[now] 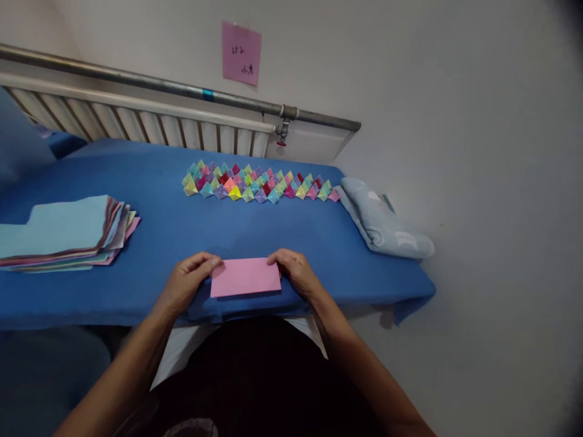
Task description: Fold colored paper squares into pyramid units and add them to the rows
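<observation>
Here, fingers (209, 263) of the left hand (183, 281) and right hand (298, 272) grasp pink rectangular paper (246, 277) over a blue-clothed bench (182, 224) beside a white ribbed radiator (148, 128).

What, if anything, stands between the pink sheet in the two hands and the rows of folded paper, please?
Nothing visible does: blue cloth spans from the pink sheet to the folded paper pieces. The paper stack lies off to the left, and the folded fabric to the right.
</observation>
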A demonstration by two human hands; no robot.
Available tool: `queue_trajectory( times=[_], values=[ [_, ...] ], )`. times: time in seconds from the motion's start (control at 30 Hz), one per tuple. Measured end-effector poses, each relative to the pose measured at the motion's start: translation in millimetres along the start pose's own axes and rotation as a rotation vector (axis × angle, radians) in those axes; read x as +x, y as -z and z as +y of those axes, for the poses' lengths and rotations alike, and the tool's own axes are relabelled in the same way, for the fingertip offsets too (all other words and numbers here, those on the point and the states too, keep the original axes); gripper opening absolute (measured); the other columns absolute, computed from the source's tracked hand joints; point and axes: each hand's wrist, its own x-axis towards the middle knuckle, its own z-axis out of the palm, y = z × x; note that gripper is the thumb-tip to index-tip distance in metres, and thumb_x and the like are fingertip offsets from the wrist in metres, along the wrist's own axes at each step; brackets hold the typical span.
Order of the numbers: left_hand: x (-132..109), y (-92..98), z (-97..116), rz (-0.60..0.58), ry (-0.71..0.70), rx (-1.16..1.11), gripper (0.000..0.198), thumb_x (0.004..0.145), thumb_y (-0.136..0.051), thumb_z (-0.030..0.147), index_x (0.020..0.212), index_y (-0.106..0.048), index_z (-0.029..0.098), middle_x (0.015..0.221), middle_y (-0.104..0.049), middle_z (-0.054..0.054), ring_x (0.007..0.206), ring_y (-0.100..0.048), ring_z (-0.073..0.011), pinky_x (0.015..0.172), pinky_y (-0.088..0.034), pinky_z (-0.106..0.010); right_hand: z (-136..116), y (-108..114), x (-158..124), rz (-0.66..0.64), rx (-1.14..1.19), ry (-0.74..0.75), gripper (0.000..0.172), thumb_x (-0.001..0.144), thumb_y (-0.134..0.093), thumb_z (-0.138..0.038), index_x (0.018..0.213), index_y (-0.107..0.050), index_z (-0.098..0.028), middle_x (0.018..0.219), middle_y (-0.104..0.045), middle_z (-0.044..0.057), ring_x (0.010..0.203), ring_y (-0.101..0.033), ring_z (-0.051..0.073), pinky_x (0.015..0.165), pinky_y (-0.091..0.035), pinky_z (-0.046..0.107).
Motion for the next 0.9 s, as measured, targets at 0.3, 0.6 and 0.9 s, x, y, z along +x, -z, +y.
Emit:
queue_trajectory(
  times=[0.3, 0.6, 0.9],
  values=[
    [2, -7.3, 4, 0.074, -0.002, 0.036, 0.034, 0.053, -0.085, 0.043, 0.071, -0.068, 0.019, 0.059, -0.057, 0.004, 0.056, -0.047, -0.0093, 0.055, -0.037, -0.021, 5, -9, 3, 0.122, 0.020, -0.009, 0.020, 0.062, -0.071, -0.031, 0.074, -0.057, -0.023, 0.061, -0.049, -0.009, 0.044, -0.037, 0.005, 0.042, -0.027, 0.020],
    [0, -3.7, 6, 0.076, -0.021, 0.092, 0.033, 0.063, -0.079, 0.044, 0.084, -0.069, 0.019, 0.074, -0.066, 0.000, 0.067, -0.057, -0.0137, 0.064, -0.044, -0.025, 3, -11, 1, 0.197, 0.133, -0.079, 0.015, 0.058, -0.071, -0.025, 0.066, -0.060, -0.022, 0.056, -0.050, -0.007, 0.048, -0.038, 0.007, 0.044, -0.026, 0.021],
    [-21, 10.2, 34, -0.203, -0.505, 0.654, 0.044, 0.070, -0.074, 0.043, 0.112, -0.071, 0.029, 0.140, -0.057, -0.009, 0.134, -0.044, -0.0345, 0.113, -0.029, -0.053, -5, -16, -6, 0.175, 0.282, -0.201, 0.019, 0.056, -0.070, -0.025, 0.067, -0.055, -0.021, 0.055, -0.047, -0.008, 0.045, -0.035, 0.006, 0.041, -0.023, 0.020]
  ],
)
